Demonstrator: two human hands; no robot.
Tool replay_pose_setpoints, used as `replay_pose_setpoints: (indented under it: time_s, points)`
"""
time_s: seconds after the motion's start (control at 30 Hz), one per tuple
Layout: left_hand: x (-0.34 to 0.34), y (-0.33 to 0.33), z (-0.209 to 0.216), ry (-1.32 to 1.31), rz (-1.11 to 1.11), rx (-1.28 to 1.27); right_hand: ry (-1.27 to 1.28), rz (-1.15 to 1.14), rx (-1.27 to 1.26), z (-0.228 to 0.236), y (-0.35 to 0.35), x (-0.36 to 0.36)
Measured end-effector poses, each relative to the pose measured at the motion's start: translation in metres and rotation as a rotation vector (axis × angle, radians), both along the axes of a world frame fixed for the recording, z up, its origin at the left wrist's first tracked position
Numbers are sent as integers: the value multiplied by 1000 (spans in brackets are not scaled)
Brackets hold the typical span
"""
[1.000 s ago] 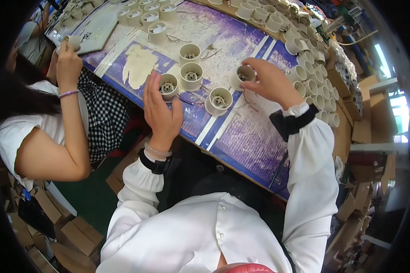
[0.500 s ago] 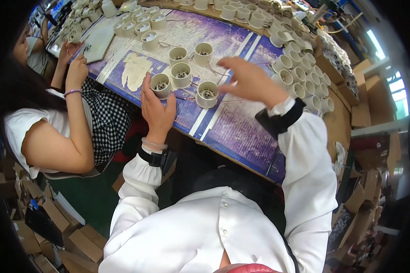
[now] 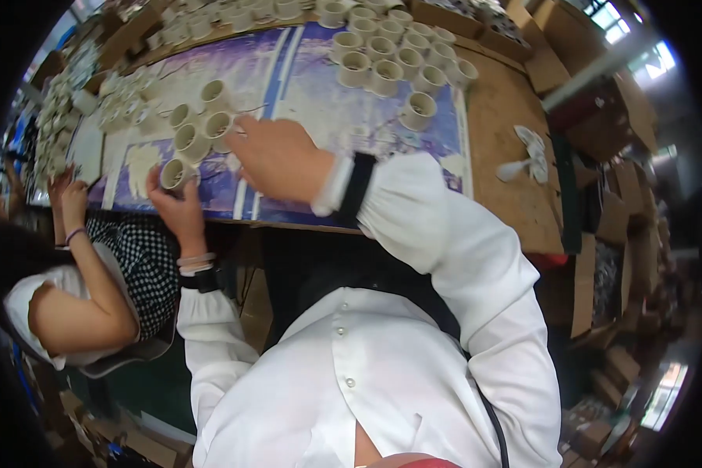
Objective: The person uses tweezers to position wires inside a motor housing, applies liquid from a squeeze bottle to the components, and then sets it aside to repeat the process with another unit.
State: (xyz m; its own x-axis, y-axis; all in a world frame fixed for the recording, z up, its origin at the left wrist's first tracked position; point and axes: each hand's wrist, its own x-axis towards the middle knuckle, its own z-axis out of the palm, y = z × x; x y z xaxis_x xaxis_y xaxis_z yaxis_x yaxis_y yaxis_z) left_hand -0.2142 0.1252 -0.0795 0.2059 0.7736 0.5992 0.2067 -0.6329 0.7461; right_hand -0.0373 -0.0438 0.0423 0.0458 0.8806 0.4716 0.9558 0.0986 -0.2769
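My left hand point(image 3: 178, 207) is at the near end of a small cup group, its thumb and fingers on either side of an off-white round cup point(image 3: 177, 175). Reaching across from the right, my right hand point(image 3: 281, 160) has its curled fingers on the rim of another such cup point(image 3: 218, 126). Close by stand more off-white cups, one in the middle point(image 3: 187, 143), one behind it point(image 3: 180, 116) and one farther back point(image 3: 213, 93). Small parts inside the cups are too blurred to make out.
Several cups point(image 3: 382, 48) crowd the table's far right; a single cup point(image 3: 419, 111) stands nearer. The worn purple-and-white table top point(image 3: 304, 187) borders brown board point(image 3: 507, 117) bearing a crumpled white item point(image 3: 529, 154). On my left sits a co-worker point(image 3: 86, 300). Cardboard boxes point(image 3: 600, 273) stand right.
My view has turned right. My right hand has closed on the nearest cup, which now stands farther back beside the others. My left fingers have come around the cup at the left.
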Motion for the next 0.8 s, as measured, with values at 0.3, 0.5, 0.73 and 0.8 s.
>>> replay_pose_setpoints:
  time_s: [0.3,0.5,0.73,0.8]
  points:
    - [24,-82,64,-101,-33,291,145,-363,-232,-5,-217,51]
    - [83,-120,102,-46,-661,-184,172,-414,-234,-17,-241,71]
    - [129,-159,102,173,-828,-218,-41,-220,-126,-45,-196,72]
    - [125,-161,103,212,-839,-211,-71,-157,-163,-51,-201,71]
